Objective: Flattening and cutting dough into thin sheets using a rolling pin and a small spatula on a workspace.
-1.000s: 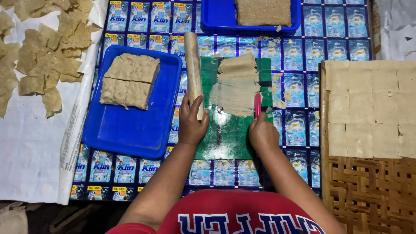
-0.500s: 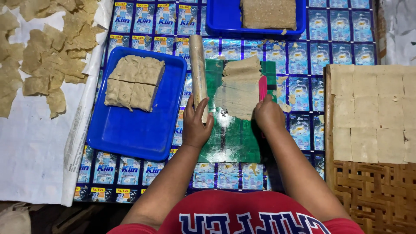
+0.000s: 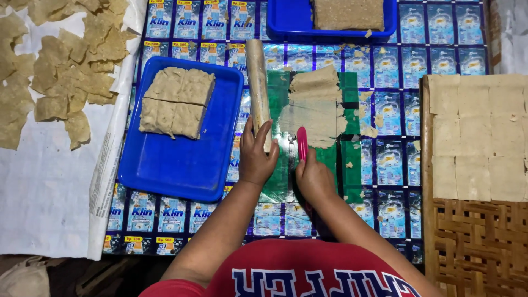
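The left hand [image 3: 257,157] gripped a rolling pin [image 3: 258,91] beside the flattened dough sheet [image 3: 313,113]; the right hand [image 3: 314,177] held a pink scraper [image 3: 302,144] (blade at the dough's edge).

A tray [image 3: 165,170] holding a dough block [image 3: 176,103] lies left of the rolling pin [image 3: 258,88], flattened dough [image 3: 314,107] right.

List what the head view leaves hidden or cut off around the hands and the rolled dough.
- Red tool: its lower end is hidden inside the right hand.
- Rolling pin: its near end is covered by the left hand.
- Far blue tray: cut off by the top edge.
- Woven tray of squares: cut off by the right edge.
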